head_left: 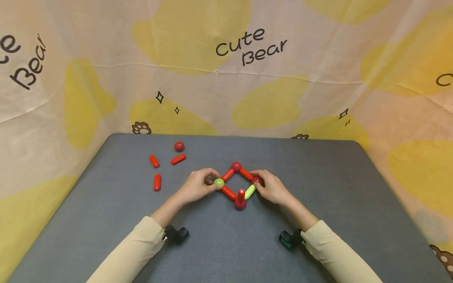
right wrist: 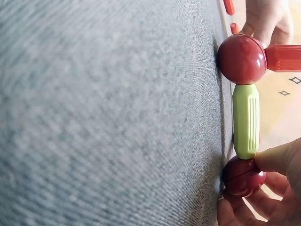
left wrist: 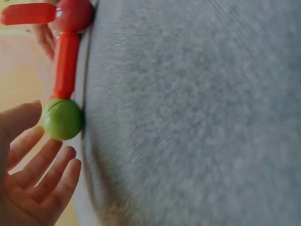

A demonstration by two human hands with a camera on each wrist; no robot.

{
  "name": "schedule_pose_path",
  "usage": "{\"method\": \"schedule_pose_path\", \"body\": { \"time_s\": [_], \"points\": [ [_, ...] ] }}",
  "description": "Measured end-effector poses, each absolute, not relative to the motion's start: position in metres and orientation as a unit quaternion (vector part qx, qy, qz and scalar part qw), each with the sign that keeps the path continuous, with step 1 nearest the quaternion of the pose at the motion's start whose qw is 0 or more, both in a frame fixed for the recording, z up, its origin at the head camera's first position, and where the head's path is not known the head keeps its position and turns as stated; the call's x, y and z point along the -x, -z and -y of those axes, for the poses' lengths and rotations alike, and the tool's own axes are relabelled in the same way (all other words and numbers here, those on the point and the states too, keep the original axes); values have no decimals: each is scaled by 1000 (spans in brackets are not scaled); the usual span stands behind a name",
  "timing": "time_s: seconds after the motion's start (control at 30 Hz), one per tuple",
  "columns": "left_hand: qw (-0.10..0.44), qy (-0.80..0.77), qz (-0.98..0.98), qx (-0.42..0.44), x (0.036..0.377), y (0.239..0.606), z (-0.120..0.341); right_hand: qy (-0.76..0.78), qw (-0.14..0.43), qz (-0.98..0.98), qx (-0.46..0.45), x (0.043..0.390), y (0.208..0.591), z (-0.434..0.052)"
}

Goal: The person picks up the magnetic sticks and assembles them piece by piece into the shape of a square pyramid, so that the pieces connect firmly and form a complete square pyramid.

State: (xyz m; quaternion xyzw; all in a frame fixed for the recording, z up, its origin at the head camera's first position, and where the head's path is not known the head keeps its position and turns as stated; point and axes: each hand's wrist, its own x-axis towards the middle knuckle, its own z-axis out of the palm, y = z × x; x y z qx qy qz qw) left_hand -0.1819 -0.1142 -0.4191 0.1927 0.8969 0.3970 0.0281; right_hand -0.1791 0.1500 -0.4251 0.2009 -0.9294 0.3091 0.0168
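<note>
On the table lies a four-sided frame of balls joined by rods. My left hand (head_left: 199, 185) holds the green ball (head_left: 219, 182) at its left corner between thumb and fingers. At the right corner, the thumb and fingers of my right hand (head_left: 272, 188) grip a dark red ball (right wrist: 244, 176), partly covered by them. Red rods (head_left: 229, 193) form three sides and a light green rod (right wrist: 246, 121) the fourth. The near corner is a dark red ball (head_left: 240, 203) with a red rod (head_left: 241, 194) standing up from it. Another red ball (head_left: 236, 166) forms the far corner.
Farther left on the grey table (head_left: 106, 204) lie a loose red ball (head_left: 179, 146) and three loose red rods (head_left: 157, 182). A printed cloth (head_left: 198, 90) hangs behind and along the sides. Both wrists wear black cameras (head_left: 175, 234) above the table.
</note>
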Motion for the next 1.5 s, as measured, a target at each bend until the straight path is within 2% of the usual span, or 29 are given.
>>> {"method": "schedule_pose_path", "body": {
  "time_s": [0.2,0.57,1.0,1.2,1.5],
  "points": [
    [8,-397,-900,-179,172,404,131,-307,9,930,-200,180,425,-151],
    [-71,-381,-914,-121,164,382,182,-304,11,930,-205,180,427,-151],
    [-123,-351,-928,-29,173,390,236,-305,7,930,-205,180,426,-151],
    [-111,-338,-934,17,173,401,246,-305,4,930,-205,180,426,-151],
    [-54,-303,-950,53,173,411,255,-304,0,930,-204,180,427,-151]
  ]
}}
